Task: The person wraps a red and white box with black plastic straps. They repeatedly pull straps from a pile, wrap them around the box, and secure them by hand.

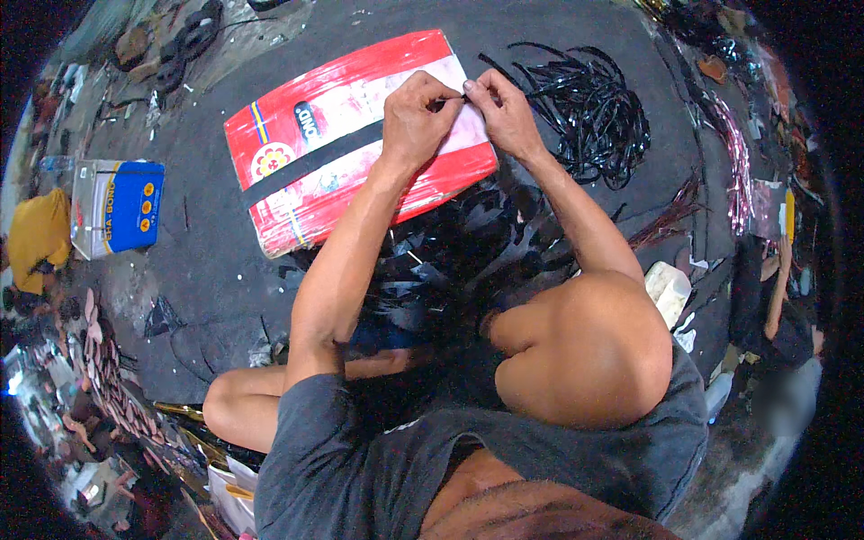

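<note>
A red and white box (315, 72), wrapped in shiny clear film, lies in front of me. Across its top runs a flat black strip (315, 160), going from the left edge to beneath my left hand (414, 121). At the box's right edge the left fingers are closed in a pinch on the strip's dark end. Close against them, my right hand (504, 112) pinches at the same dark end, thumb and forefinger together. The fingertips of both hands nearly meet, and they hide just how the end is held.
Loose black strips (594, 117) lie in a tangled heap right of the box. Dark shiny scraps (450, 243) spread between the box and my legs. A blue and white square tin (117, 209) stands at left beside a yellow cloth (40, 238). Pink shiny strips (733, 162) hang farther right.
</note>
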{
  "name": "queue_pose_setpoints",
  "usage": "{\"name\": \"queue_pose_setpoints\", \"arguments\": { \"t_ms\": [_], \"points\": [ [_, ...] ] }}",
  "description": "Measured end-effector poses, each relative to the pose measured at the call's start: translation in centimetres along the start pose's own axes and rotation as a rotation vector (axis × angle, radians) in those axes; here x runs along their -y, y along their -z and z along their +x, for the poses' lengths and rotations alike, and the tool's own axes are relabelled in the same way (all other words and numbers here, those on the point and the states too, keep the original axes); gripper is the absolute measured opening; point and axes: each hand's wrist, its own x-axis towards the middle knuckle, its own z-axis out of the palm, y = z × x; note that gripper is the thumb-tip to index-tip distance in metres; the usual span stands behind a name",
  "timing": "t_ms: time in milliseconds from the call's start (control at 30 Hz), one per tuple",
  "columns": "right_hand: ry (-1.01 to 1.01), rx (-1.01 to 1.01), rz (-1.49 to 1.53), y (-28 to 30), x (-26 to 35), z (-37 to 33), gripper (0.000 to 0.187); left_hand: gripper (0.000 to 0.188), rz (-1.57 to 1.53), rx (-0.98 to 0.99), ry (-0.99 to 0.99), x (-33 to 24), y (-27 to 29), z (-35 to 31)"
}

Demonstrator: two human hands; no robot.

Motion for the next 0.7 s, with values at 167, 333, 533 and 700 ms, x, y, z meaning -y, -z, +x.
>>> {"name": "queue_pose_setpoints", "arguments": {
  "t_ms": [167, 333, 533, 700],
  "points": [
    [-0.115, 0.061, 0.295, -0.1, -1.0, -0.1, 0.023, 0.009, -0.040, -0.044, -0.023, 0.8, -0.7, -0.7],
    [-0.447, 0.144, 1.015, -0.5, -2.0, -0.8, 0.018, 0.009, -0.081, -0.024, -0.048, 1.1, -1.0, -0.2],
    [-0.644, 0.135, 1.049, 0.4, -0.3, -0.2, 0.025, 0.009, -0.047, -0.022, -0.093, 0.7, -1.3, 0.5],
    [-0.200, -0.026, -0.100, 0.8, 0.6, 3.2, 0.040, 0.010, -0.065, 0.002, -0.078, 0.3, -1.3, 0.4]
  ]
}}
